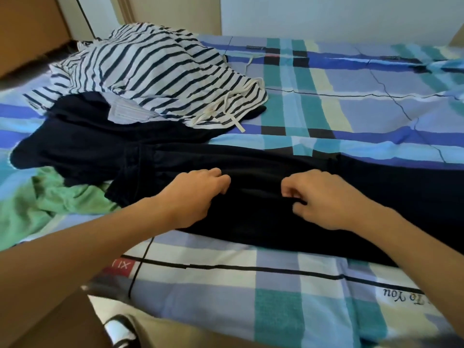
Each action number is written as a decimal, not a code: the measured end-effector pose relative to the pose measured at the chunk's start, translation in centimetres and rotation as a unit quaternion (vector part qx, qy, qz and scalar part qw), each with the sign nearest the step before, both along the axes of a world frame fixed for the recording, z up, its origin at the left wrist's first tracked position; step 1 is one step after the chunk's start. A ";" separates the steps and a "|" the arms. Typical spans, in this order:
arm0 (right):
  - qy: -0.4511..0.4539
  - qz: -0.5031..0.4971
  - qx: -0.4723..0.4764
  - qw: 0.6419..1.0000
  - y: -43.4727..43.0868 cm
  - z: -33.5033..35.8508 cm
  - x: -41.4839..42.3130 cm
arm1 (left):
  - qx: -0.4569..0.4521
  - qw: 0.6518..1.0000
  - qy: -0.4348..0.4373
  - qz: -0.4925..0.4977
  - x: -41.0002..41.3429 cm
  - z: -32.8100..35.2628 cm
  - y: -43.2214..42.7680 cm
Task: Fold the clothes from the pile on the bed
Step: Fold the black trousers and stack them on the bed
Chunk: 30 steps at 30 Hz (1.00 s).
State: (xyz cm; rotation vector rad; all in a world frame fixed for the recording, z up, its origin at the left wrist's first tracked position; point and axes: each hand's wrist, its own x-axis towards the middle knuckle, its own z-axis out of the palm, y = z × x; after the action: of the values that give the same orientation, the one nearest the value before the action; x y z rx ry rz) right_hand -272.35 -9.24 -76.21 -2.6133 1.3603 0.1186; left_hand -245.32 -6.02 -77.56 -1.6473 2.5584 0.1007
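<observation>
Hands: left hand and right hand pinch dark trousers (laid flat, unfolded).
Pile: striped top, green garment remain.

The left forearm and right forearm are shown bare; a black-and-white shoe is glimpsed below, beside beige cloth.

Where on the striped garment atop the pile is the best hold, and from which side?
On the striped garment, probably pinch the near hem by the cream drawstring, coming from the front. That edge lies loose over the dark clothes, with nothing covering it.
</observation>
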 end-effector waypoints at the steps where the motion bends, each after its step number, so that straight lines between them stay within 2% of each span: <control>1: -0.036 -0.004 0.027 0.999 -0.3 0.4 -0.6 | 0.026 0.999 0.039 -0.011 0.8 0.4 0.2; 3: -0.115 0.001 0.111 0.987 -0.2 0.8 -1.6 | 0.088 0.991 0.097 -0.024 2.4 1.0 0.8; 5: -0.128 0.023 0.199 0.971 0.5 0.2 -2.1 | 0.164 0.981 0.095 -0.025 3.7 1.2 1.5; 7: -0.130 0.035 0.239 0.962 1.2 -1.0 -2.2 | 0.194 0.976 0.099 -0.007 5.1 1.6 1.9; 10: -0.209 0.008 0.170 0.963 1.2 -2.2 -1.8 | 0.108 0.981 0.141 0.085 7.8 2.6 1.2; 12: -0.250 -0.008 0.115 0.961 1.2 -2.6 -1.5 | 0.056 0.980 0.078 0.174 9.5 3.0 0.6; 15: -0.236 -0.014 0.104 0.966 1.4 -3.6 -0.8 | 0.075 0.958 -0.010 0.277 10.4 2.5 -0.1; 22: -0.145 0.009 0.056 0.988 0.6 -4.6 1.4 | 0.062 0.941 -0.007 0.334 8.7 1.9 -1.7; 30: -0.155 0.015 0.058 0.986 0.8 -5.4 1.3 | 0.084 0.917 0.018 0.389 9.7 2.5 -3.5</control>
State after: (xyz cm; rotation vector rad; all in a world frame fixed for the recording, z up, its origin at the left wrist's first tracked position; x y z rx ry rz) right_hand -271.09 -8.44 -81.58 -2.4305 1.1712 -0.1915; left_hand -235.61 -9.54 -75.02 -2.4712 1.6877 0.3909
